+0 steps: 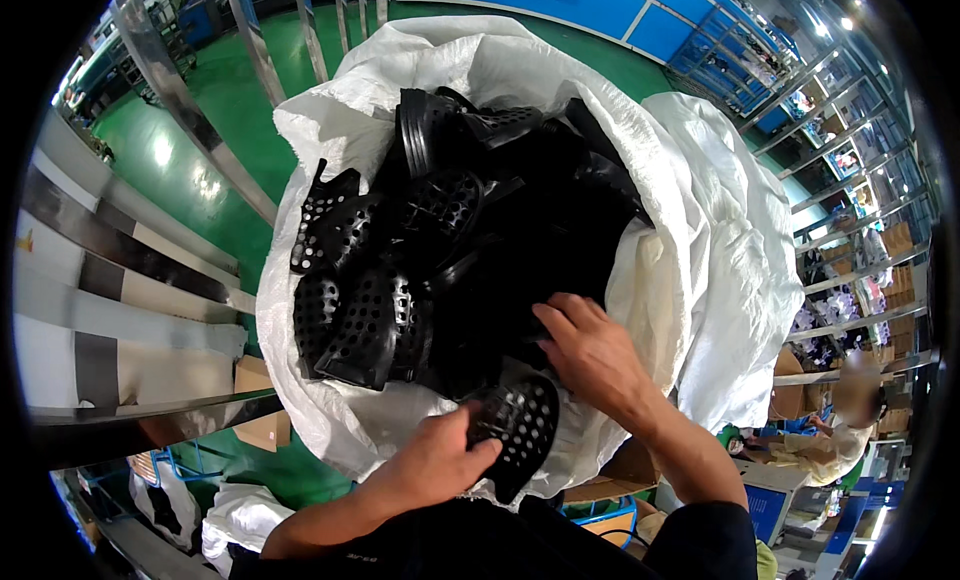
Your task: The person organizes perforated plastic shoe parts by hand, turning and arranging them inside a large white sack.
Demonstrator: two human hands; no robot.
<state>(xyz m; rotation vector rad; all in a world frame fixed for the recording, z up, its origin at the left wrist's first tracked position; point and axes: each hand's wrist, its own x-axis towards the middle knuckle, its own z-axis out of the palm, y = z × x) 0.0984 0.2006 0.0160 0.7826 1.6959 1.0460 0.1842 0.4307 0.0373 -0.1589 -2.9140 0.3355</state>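
Observation:
A large white woven sack (345, 420) stands in front of me, its mouth spread wide. Black perforated clogs (365, 325) lie heaped inside it, tilted at various angles. At the sack's near edge, my left hand (437, 455) grips one black perforated clog (520, 430), thumb over its holed upper. My right hand (590, 355) reaches into the near right part of the sack, its fingers bent down against the dark pile. What those fingers hold, if anything, is lost in the black.
Beside the sack on the right sits another pale white sack (740, 250). Metal rails (190, 110) rise on the left over a green floor (165, 165). Cardboard boxes (258, 420) lie low down. A blue cabinet (560, 5) stands beyond, and another person (835, 445) is at the far right.

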